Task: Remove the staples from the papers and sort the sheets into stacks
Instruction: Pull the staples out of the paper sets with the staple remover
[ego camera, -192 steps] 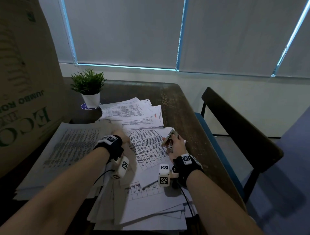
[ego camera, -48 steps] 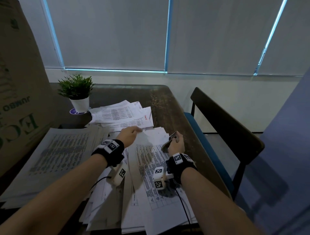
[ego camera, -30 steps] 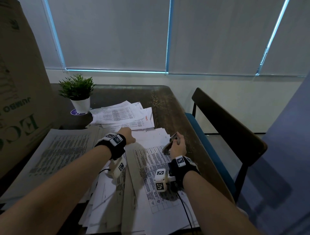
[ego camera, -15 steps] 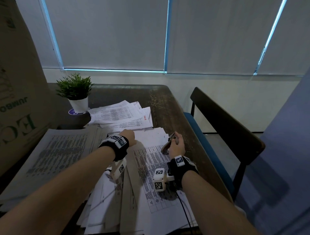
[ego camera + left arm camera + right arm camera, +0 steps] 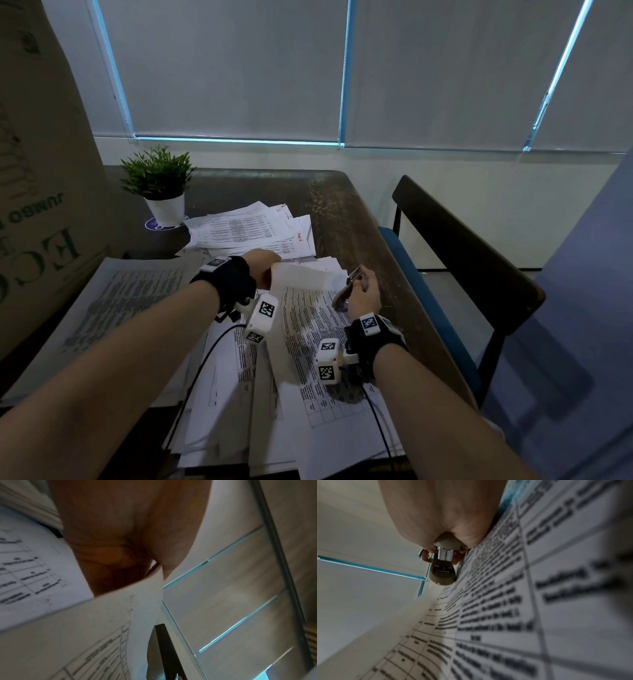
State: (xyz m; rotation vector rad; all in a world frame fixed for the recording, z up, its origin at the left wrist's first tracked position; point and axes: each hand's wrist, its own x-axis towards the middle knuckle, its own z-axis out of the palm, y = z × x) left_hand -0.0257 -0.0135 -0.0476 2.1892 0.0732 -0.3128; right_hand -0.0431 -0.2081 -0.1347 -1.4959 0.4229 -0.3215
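Observation:
A loose pile of printed sheets (image 5: 308,377) covers the near table. My left hand (image 5: 262,269) pinches the top edge of a sheet (image 5: 305,277) and lifts it off the pile; the left wrist view shows the paper (image 5: 102,615) curling up from between the fingers. My right hand (image 5: 363,294) rests on the pile's right side and grips a metal staple remover (image 5: 349,286), which points up and away. In the right wrist view the staple remover (image 5: 442,572) sticks out past the fingers, just above a printed table sheet (image 5: 522,601).
A wide stack of printed sheets (image 5: 113,308) lies to the left and a smaller stack (image 5: 253,233) behind the hands. A potted plant (image 5: 161,188) stands at the back left beside a big cardboard box (image 5: 37,171). A dark chair (image 5: 462,246) flanks the table's right edge.
My left hand has lifted the top edge of a sheet and drawn it slightly back. The right hand with the staple remover has stayed in place.

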